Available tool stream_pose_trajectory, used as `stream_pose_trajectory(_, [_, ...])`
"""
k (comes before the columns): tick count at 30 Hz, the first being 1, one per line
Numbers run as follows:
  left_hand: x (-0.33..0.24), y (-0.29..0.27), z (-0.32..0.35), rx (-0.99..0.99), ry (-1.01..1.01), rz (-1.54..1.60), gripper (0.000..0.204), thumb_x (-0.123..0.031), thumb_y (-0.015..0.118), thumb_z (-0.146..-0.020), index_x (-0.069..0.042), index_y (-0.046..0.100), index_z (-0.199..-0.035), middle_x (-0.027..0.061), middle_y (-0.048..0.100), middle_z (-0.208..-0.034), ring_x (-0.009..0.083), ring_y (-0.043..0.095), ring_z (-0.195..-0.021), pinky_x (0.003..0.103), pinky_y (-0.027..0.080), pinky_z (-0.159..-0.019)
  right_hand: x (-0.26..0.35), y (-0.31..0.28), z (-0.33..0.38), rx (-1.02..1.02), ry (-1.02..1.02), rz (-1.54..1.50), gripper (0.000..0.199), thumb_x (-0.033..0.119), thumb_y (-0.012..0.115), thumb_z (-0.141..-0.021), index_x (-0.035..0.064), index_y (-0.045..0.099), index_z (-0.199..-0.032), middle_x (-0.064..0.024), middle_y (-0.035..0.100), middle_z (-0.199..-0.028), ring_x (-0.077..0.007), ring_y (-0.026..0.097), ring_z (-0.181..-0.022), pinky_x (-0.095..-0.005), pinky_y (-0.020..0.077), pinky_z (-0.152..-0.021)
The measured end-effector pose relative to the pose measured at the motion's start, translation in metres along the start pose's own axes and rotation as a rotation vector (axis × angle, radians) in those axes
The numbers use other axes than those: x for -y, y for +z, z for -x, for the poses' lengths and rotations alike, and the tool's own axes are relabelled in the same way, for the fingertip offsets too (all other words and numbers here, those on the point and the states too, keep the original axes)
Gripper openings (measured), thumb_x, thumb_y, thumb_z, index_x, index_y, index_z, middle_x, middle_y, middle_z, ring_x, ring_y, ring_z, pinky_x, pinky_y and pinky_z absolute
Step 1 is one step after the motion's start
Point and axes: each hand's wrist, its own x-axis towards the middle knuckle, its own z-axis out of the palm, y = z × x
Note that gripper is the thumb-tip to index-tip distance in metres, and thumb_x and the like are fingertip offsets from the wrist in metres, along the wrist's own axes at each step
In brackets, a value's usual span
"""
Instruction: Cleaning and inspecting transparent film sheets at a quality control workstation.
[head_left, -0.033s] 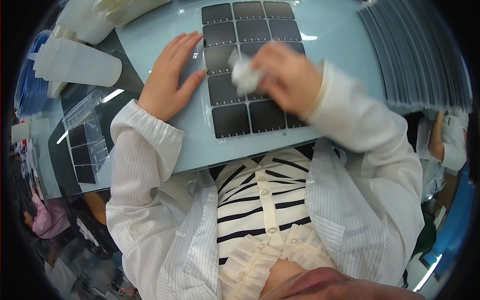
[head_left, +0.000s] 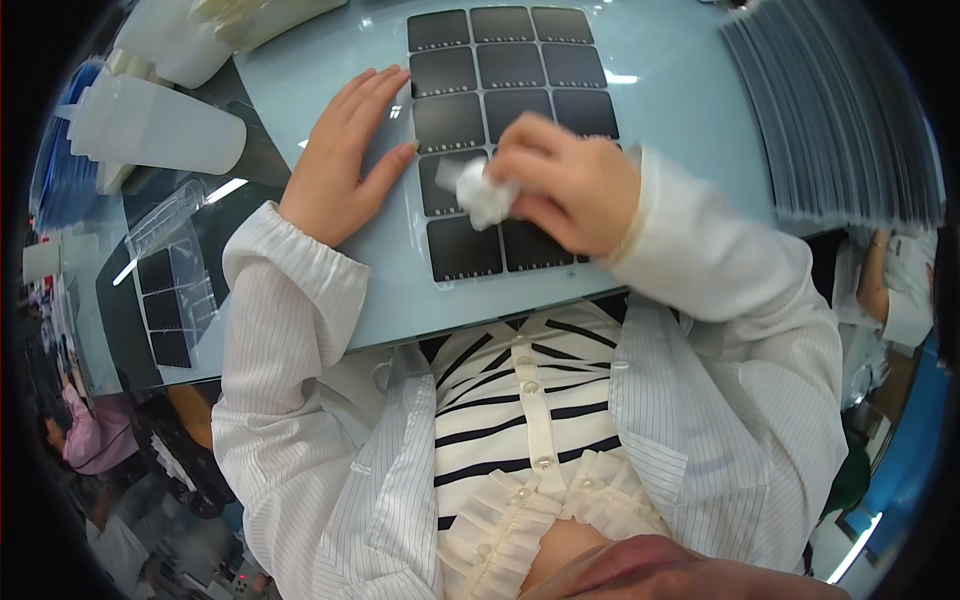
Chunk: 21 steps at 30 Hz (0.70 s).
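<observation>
Left hand (head_left: pixel 338 168) flat, thumb wide; right hand (head_left: pixel 572 185) tight around one white wad (head_left: pixel 485 197), over three columns of dark panels (head_left: pixel 449 122).

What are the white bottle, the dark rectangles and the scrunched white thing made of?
White bottle: probably plastic, with a smooth, milky surface.
Dark rectangles: perhaps plastic or coated glass; they look flat and slightly glossy.
Scrunched white thing: maybe tissue or soft cloth, matte and crumpled, but blur hides which.

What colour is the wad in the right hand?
The wad in the right hand is white, best seen in the head view.
</observation>
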Motion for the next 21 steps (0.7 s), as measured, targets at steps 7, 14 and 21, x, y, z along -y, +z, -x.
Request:
stream_pose_trajectory(7, [-0.013, -0.004, -0.006, 0.027, -0.005, -0.025, 0.059, -0.015, 0.061, -0.088, -0.007, 0.038, -0.142, 0.0145, 0.042, -0.145, 0.0361, 0.033, -0.137, 0.043, 0.030, -0.112, -0.122, -0.052, -0.020, -0.384, 0.439, 0.206, 0.025, 0.006, 0.064, -0.084, 0.0007, 0.060, -0.108, -0.0127, 0.063, -0.095, -0.0242, 0.063, -0.081, -0.0328, 0.0500, -0.067])
stream_pose_trajectory(14, [-0.020, -0.005, 0.008, 0.015, -0.063, 0.026, 0.065, -0.013, 0.061, -0.088, -0.006, 0.031, -0.145, 0.0148, 0.042, -0.143, 0.0370, 0.033, -0.136, 0.043, 0.032, -0.110, -0.039, -0.009, -0.027, -0.189, -0.088, 0.089, 0.029, 0.002, 0.066, -0.079, 0.0005, 0.059, -0.108, -0.0137, 0.059, -0.096, -0.0235, 0.063, -0.079, -0.0318, 0.0497, -0.065])
stream_pose_trajectory(21, [-0.019, -0.005, 0.006, 0.046, -0.073, 0.010, 0.068, -0.013, 0.062, -0.087, -0.004, 0.029, -0.146, 0.0163, 0.041, -0.143, 0.0373, 0.035, -0.135, 0.042, 0.032, -0.110, -0.054, -0.008, -0.068, -0.327, 0.116, 0.112, 0.019, 0.009, 0.065, -0.080, 0.0055, 0.062, -0.099, -0.0172, 0.058, -0.094, -0.0381, 0.061, -0.081, -0.0420, 0.0509, -0.071])
